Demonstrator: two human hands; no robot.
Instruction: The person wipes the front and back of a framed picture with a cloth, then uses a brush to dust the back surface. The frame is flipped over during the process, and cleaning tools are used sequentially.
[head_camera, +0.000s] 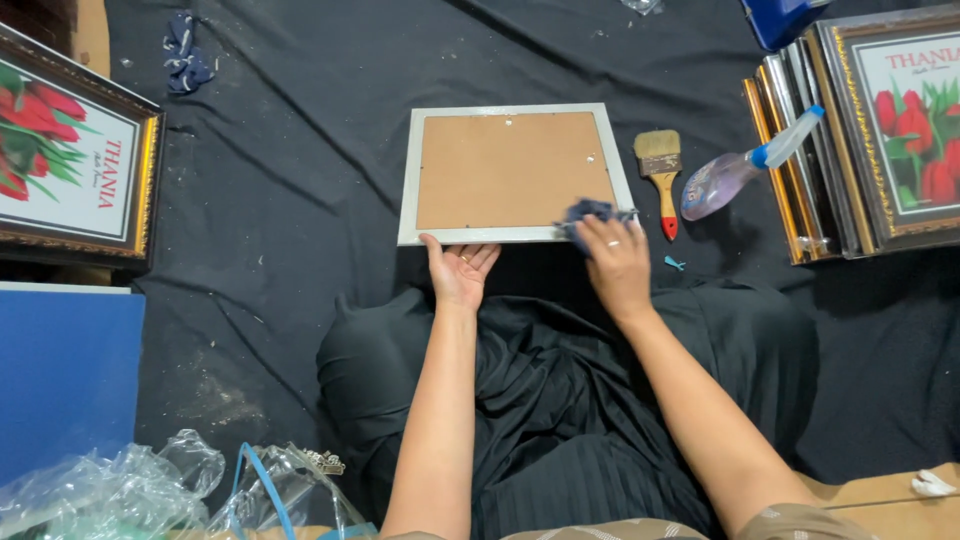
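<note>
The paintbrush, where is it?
In the head view, the paintbrush lies on the black cloth, right of the silver frame, between it and the spray bottle.

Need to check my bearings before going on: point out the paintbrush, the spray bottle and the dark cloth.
paintbrush (660, 172): head view, on the ferrule above the wooden handle.
spray bottle (722, 182): head view, on the clear body.
dark cloth (590, 213): head view, on the bunched fabric under the right hand (618, 262).

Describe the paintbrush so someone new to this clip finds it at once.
Start at the silver picture frame lying face down on the black cloth. Just right of it, beyond the right hand and its dark rag, lies the paintbrush. Its red-tipped wooden handle separates it from the neighbouring spray bottle.
</note>
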